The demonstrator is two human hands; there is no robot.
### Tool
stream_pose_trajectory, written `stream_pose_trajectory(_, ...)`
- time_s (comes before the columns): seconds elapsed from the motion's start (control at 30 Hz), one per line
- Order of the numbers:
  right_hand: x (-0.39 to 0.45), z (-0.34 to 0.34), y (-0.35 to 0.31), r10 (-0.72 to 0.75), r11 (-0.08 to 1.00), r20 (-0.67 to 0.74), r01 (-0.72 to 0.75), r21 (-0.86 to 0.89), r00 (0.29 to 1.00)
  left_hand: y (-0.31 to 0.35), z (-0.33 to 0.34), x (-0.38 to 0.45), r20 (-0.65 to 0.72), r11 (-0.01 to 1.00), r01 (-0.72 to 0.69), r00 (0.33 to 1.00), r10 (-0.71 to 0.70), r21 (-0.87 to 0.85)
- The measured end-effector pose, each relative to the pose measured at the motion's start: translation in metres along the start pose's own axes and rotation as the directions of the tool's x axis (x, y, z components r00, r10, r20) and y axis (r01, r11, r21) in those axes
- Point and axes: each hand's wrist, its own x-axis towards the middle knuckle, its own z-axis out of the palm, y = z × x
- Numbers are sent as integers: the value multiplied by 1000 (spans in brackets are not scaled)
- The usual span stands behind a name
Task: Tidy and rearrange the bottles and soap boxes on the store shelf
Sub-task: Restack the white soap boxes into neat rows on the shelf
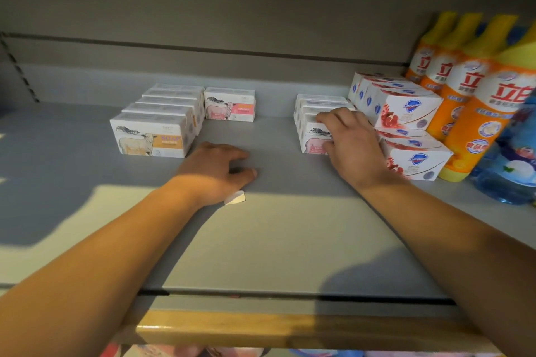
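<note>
the right hand point(352, 143) curls over the front pink soap box point(314, 138), right of middle. the left hand point(216, 172) rests loose on the shelf point(261, 240), holding nothing. the box looks light and stiff (thin card), so pinch its sides.

Right hand point(352, 143) on soap box point(314, 139) — shelf point(275, 240)
</note>
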Motion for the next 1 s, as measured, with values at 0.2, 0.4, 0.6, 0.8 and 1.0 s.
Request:
stream_pose_trajectory(0.2,6,3,1,15,999,35,-14,-30,999,0,-3,-3,11,1000,7,1000,-7,-23)
stream_pose_trajectory(0.4,6,1,2,32,999,48,-30,-44,998,1,-6,-3,26,998,18,1000,-16,-64)
stream_pose_trajectory(0.6,10,-16,-9,49,997,111,-43,-57,993,0,-15,-3,2,953,86,996,-89,-289)
stream_pose_trajectory(0.8,40,-17,-58,-24,980,20,19,197,1000,-14,-27,2,-199,775,139,925,-324,-616)
stream_pose_trajectory(1.0,96,44,-105,-29,953,203,-34,302,979,-18,-27,4,-183,618,148,879,-440,-772)
